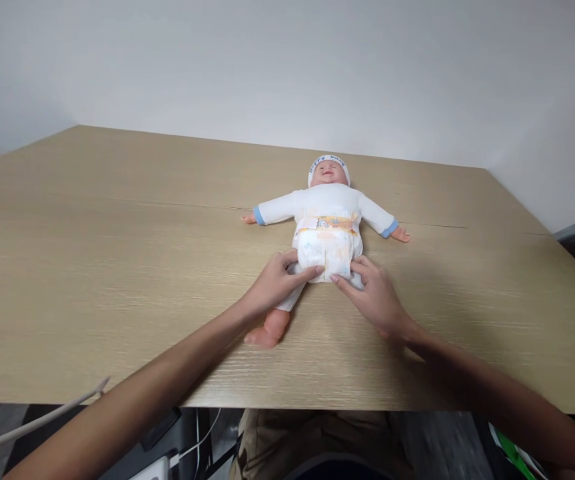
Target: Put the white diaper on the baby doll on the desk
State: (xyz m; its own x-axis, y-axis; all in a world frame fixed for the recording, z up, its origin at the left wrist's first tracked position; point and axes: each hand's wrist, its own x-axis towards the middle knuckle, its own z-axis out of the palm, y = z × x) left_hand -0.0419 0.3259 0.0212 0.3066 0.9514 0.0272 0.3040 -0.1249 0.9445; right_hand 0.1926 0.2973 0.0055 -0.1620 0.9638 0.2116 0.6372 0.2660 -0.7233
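White-clad doll [330, 200] lies face-up, wearing printed diaper [328, 247].

L hand [276, 285] & R hand [378, 299] pinch diaper [325, 249] btm.

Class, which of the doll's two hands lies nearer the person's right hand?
The picture-right doll hand; the picture-left doll hand lies beyond the torso, farther from the person's right hand.

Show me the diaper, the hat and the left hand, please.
Diaper [326, 249]: head view, on its front panel.
Hat [329, 159]: head view, on its front band.
Left hand [278, 279]: head view, on its back.
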